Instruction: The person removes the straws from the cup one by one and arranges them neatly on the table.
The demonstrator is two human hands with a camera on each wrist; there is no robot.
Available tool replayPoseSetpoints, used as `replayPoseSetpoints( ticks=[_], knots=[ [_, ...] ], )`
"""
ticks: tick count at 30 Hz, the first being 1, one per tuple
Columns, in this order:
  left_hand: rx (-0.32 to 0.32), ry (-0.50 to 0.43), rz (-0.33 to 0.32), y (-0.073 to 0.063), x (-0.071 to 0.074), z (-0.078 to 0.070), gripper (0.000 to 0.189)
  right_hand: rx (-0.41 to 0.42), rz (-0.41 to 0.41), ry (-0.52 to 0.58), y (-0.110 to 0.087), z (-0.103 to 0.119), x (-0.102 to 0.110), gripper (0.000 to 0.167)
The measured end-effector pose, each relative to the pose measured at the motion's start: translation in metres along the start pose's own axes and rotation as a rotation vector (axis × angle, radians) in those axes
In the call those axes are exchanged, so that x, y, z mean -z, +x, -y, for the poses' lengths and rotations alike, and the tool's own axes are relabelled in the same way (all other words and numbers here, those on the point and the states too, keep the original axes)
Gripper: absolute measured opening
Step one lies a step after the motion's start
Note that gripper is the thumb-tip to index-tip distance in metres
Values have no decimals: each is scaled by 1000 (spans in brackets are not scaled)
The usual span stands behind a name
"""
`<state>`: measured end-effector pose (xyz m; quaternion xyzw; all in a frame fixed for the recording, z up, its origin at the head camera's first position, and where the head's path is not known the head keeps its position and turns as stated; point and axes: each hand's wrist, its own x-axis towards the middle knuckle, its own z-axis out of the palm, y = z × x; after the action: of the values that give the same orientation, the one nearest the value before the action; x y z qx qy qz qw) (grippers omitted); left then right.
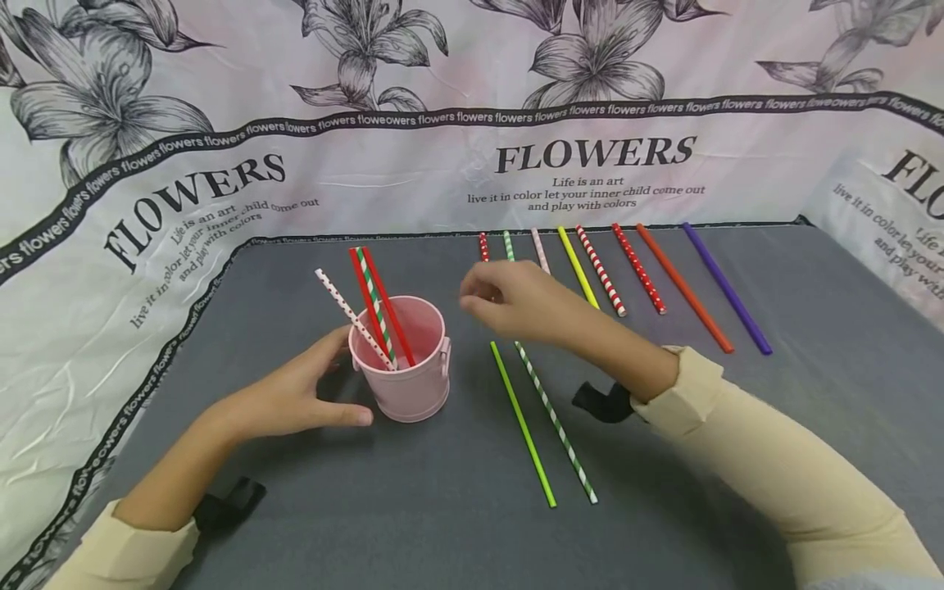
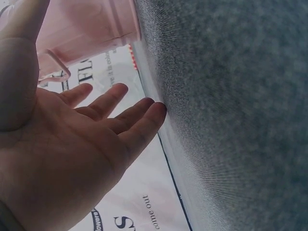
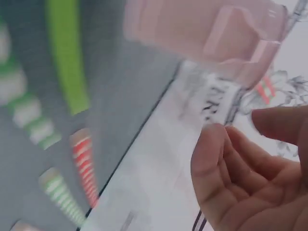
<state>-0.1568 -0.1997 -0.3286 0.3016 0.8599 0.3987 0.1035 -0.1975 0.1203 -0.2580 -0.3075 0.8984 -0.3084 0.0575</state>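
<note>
A pink bucket (image 1: pixel 413 397) stands upright on the grey cloth. Leaning inside it are a white dotted straw (image 1: pixel 347 306), a green-and-white striped straw (image 1: pixel 378 307) and red straws (image 1: pixel 392 315). My left hand (image 1: pixel 288 401) is spread beside the bucket's left side, thumb toward its front; the left wrist view shows the palm and loosely extended fingers (image 2: pixel 139 130). To the right of the bucket, my right hand (image 1: pixel 516 303) hovers with bent fingers. In the right wrist view, thumb (image 3: pixel 279 125) and fingertips are apart with nothing between them.
Below the right hand lie a bright green straw (image 1: pixel 524 424) and another green-and-white striped straw (image 1: pixel 556 422). Several straws line the back right, including yellow (image 1: pixel 578 266), orange (image 1: pixel 686 288) and purple (image 1: pixel 727 288). Behind rises a flower-printed cloth (image 1: pixel 398 180).
</note>
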Motion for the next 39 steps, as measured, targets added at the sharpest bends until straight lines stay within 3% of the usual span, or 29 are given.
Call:
replayPoseSetpoints(
  ticks=[2,7,14,18,22,26,29,31,34,39],
  knots=[
    [3,-1,4,0,0,0,104,24,-8,104,16,12,-2,18],
    [-2,-2,9,0,1,0,104,-5,80,256,49,28,-17,24],
    [-5,19,9,0,2,-1,106,-21,6,214,60,35,-40,18],
    [7,15,6,-1,2,1,108,5,-62,264,57,35,-41,14],
    [1,8,9,-1,1,2,107,46,-180,391,47,35,-25,14],
    [-20,12,-3,-1,3,3,105,150,-340,539,33,39,9,17],
    [-35,17,-14,-1,3,2,105,162,-384,552,20,38,35,31],
    [-36,20,-12,0,2,1,106,114,-334,505,6,33,48,47],
    [-24,22,-9,0,1,2,107,3,-156,378,-15,13,56,67],
    [-19,20,1,1,0,0,106,-222,173,165,-48,-30,41,78]
  ],
)
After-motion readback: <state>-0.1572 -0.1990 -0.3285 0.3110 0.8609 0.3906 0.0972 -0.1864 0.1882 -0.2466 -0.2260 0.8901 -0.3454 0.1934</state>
